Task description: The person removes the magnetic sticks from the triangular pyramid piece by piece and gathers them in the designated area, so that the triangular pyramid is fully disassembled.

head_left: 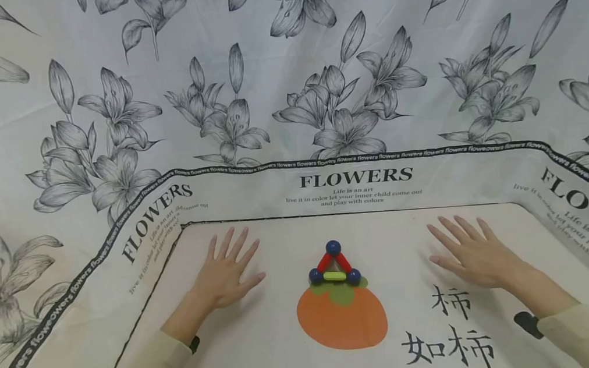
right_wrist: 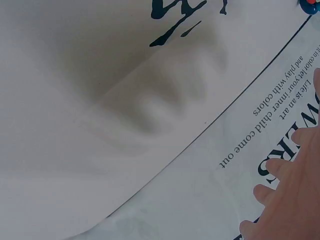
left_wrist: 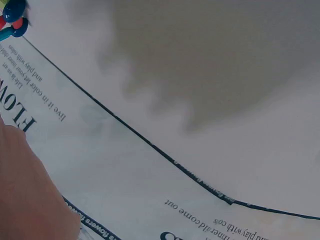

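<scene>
A small construction of blue balls [head_left: 333, 248], red rods [head_left: 343, 261] and a yellow-green rod [head_left: 335, 276] forms a triangle in the middle of the head view. To its left, my left hand [head_left: 227, 273] is spread palm down and holds nothing. My right hand [head_left: 473, 255], likewise spread with straight fingers, is on the other side, well apart from the construction. A corner of it, with blue balls [left_wrist: 14, 11] and a teal rod [left_wrist: 6, 33], shows in the left wrist view. In the right wrist view, one blue ball [right_wrist: 308, 6] appears at the top edge.
Under the construction lies a white mat [head_left: 280, 325] with a printed orange persimmon [head_left: 342, 323] and black characters [head_left: 448, 349]. Behind it, a pale cloth [head_left: 253, 193] printed with flowers and lettering rises at the back and sides. Dark bands [head_left: 527, 325] circle both wrists.
</scene>
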The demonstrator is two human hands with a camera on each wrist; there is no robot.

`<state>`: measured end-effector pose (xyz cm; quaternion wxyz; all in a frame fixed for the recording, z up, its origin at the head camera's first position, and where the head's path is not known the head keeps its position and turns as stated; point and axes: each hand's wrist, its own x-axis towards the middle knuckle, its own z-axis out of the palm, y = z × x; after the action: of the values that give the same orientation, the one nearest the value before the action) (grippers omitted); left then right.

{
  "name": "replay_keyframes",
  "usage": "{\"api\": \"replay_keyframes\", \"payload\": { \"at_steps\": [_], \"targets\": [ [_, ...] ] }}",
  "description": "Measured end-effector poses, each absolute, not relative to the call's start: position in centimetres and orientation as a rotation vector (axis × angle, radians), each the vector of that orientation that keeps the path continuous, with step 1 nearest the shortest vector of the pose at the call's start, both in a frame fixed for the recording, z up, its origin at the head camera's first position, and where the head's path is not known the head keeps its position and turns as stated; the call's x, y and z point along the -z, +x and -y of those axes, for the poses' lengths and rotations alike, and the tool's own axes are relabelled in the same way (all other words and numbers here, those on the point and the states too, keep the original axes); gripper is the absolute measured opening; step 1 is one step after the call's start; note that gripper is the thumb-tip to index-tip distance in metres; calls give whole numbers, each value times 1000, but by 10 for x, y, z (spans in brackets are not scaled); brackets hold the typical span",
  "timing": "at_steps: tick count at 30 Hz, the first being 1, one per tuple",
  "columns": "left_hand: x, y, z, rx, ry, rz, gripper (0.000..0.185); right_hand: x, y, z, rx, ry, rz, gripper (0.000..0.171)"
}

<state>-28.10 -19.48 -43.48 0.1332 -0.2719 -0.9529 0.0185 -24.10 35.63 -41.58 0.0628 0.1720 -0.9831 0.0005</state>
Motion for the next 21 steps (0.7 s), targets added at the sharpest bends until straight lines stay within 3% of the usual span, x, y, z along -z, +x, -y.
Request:
{"api": "replay_keyframes", "payload": {
  "at_steps": [21],
  "targets": [
    [444, -293, 148, -134, -843, 2746, 84, 422, -251, -303, -9, 743, 2836, 72]
  ]
}}
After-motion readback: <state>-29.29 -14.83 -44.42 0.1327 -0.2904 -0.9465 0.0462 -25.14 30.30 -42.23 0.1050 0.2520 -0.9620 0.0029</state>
